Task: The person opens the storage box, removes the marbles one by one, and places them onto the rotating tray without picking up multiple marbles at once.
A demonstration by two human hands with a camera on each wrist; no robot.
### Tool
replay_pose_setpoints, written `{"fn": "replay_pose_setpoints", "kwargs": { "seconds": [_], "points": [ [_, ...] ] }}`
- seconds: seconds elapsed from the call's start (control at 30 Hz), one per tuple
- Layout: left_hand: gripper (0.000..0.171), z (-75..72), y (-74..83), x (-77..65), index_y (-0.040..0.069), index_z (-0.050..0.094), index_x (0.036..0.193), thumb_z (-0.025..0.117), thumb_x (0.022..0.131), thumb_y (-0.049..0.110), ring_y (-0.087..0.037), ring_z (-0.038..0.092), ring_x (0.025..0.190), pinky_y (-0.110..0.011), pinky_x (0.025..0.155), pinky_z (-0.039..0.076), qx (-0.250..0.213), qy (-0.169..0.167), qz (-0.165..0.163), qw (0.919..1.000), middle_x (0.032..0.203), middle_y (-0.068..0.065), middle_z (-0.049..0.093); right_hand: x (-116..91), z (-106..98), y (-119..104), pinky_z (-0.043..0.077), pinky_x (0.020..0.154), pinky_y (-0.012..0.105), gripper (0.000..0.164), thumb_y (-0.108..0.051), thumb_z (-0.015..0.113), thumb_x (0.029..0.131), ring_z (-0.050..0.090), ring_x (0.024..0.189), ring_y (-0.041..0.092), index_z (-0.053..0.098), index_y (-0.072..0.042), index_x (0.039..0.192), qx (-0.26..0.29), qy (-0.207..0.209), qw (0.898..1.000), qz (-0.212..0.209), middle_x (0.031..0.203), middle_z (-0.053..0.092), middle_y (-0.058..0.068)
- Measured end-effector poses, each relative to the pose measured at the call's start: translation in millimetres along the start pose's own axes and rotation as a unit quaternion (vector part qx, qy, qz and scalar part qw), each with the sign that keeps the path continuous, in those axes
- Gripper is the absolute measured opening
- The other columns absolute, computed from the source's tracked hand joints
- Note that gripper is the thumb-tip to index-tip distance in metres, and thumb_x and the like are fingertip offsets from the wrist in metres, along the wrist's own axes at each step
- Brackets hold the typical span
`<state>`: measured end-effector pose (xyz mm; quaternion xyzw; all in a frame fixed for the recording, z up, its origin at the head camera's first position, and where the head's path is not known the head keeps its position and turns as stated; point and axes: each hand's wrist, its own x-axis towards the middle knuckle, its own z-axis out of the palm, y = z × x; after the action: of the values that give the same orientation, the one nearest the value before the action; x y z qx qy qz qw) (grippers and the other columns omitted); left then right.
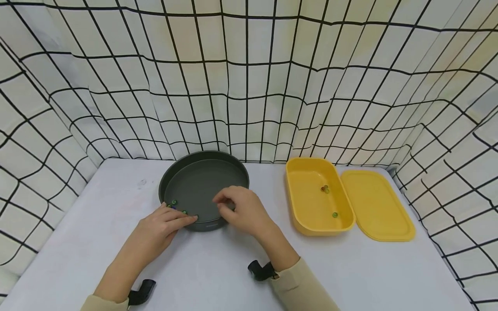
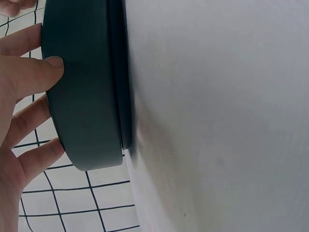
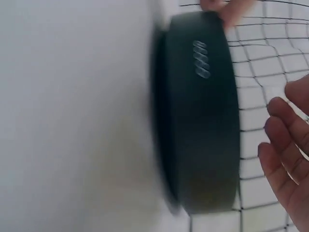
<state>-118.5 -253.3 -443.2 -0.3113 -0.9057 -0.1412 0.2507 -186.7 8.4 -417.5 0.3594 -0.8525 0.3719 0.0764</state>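
Observation:
A round dark-green pan with a low wall sits on the white table. My left hand grips its near-left rim; in the left wrist view the thumb lies on the outer wall, and the fingers reach over the rim. Several small green round pieces lie inside the pan beside those fingers. Above the pan's near-right part hovers my right hand, its fingers bent loosely. In the right wrist view the right fingertips are apart from the wall, and nothing shows between them.
Right of the pan stands a yellow rectangular container with a few small pieces in it. Its flat yellow lid lies beside it on the right. Walls with a black grid enclose the table at the back and sides.

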Motion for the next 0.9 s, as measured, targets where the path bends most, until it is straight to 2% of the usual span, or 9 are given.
{"fn": "replay_pose_setpoints", "kwargs": {
  "seconds": [0.13, 0.33, 0.43, 0.53, 0.6, 0.7, 0.8, 0.9],
  "points": [
    [0.056, -0.2, 0.4, -1.3, 0.024, 0.078, 0.109, 0.083, 0.066, -0.012, -0.024, 0.068, 0.102, -0.053, 0.102, 0.05, -0.003, 0.007, -0.004, 1.0, 0.099, 0.006, 0.073, -6, -29, 6, 0.058, 0.075, 0.023, 0.016, -0.009, 0.064, 0.091, 0.061, 0.088, 0.004, 0.072, -0.016, 0.104, 0.012, 0.015, 1.0, 0.002, 0.1, 0.071, -0.006],
    [0.059, -1.5, 0.4, -1.6, 0.024, 0.077, 0.111, 0.083, 0.065, -0.013, -0.024, 0.067, 0.103, -0.054, 0.102, 0.049, -0.007, 0.006, -0.008, 0.9999, 0.1, 0.007, 0.073, -22, -84, 30, 0.059, 0.074, 0.023, 0.017, -0.01, 0.066, 0.092, 0.064, 0.088, 0.008, 0.071, -0.015, 0.107, -0.08, 0.001, 0.997, 0.018, 0.104, 0.072, -0.005],
    [0.058, -1.7, 0.1, -0.3, 0.023, 0.077, 0.11, 0.083, 0.065, -0.014, -0.024, 0.067, 0.102, -0.054, 0.102, 0.049, -0.01, 0.007, -0.008, 0.9999, 0.1, 0.006, 0.073, -34, -110, 46, 0.06, 0.075, 0.027, 0.015, -0.009, 0.066, 0.091, 0.066, 0.087, 0.011, 0.071, -0.014, 0.105, -0.123, -0.01, 0.992, 0.019, 0.101, 0.072, -0.004],
    [0.056, -0.4, -0.1, 1.6, 0.023, 0.077, 0.109, 0.081, 0.067, -0.013, -0.024, 0.067, 0.102, -0.048, 0.108, 0.046, -0.014, 0.009, -0.005, 0.9999, 0.1, 0.006, 0.073, -47, -133, 61, 0.059, 0.076, 0.03, 0.015, -0.006, 0.067, 0.089, 0.066, 0.085, 0.015, 0.07, -0.012, 0.103, -0.165, -0.036, 0.985, 0.02, 0.098, 0.072, -0.001],
    [0.055, 0.5, -0.1, 2.2, 0.023, 0.077, 0.11, 0.081, 0.067, -0.013, -0.023, 0.067, 0.101, -0.046, 0.11, 0.045, -0.015, 0.008, -0.004, 0.9999, 0.099, 0.006, 0.073, -57, -144, 69, 0.058, 0.077, 0.031, 0.016, -0.007, 0.068, 0.088, 0.065, 0.086, 0.015, 0.07, -0.012, 0.103, -0.201, -0.061, 0.977, 0.036, 0.097, 0.071, -0.001],
    [0.055, 0.9, 0.4, 2.1, 0.023, 0.078, 0.109, 0.081, 0.067, -0.012, -0.023, 0.067, 0.1, -0.05, 0.106, 0.048, -0.014, 0.003, -0.007, 0.9999, 0.098, 0.006, 0.073, -69, -157, 80, 0.057, 0.074, 0.031, 0.017, -0.011, 0.069, 0.087, 0.063, 0.086, 0.014, 0.07, -0.016, 0.103, -0.252, -0.107, 0.96, 0.063, 0.095, 0.068, -0.003],
    [0.055, 0.6, 1.2, 2.0, 0.023, 0.078, 0.109, 0.082, 0.067, -0.013, -0.023, 0.068, 0.1, -0.058, 0.101, 0.05, -0.015, -0.002, -0.012, 0.9998, 0.098, 0.006, 0.073, -76, -164, 88, 0.055, 0.067, 0.029, 0.017, -0.016, 0.071, 0.087, 0.061, 0.081, 0.013, 0.07, -0.019, 0.103, -0.294, -0.15, 0.94, 0.082, 0.093, 0.066, -0.005],
    [0.056, 0.5, 1.9, 1.9, 0.023, 0.078, 0.109, 0.082, 0.066, -0.013, -0.024, 0.067, 0.1, -0.059, 0.101, 0.05, -0.018, -0.003, -0.014, 0.9997, 0.098, 0.006, 0.073, -79, -168, 92, 0.051, 0.059, 0.026, 0.018, -0.015, 0.071, 0.086, 0.056, 0.073, 0.013, 0.07, -0.019, 0.103, -0.32, -0.192, 0.922, 0.098, 0.092, 0.065, -0.004]
  ]
}}
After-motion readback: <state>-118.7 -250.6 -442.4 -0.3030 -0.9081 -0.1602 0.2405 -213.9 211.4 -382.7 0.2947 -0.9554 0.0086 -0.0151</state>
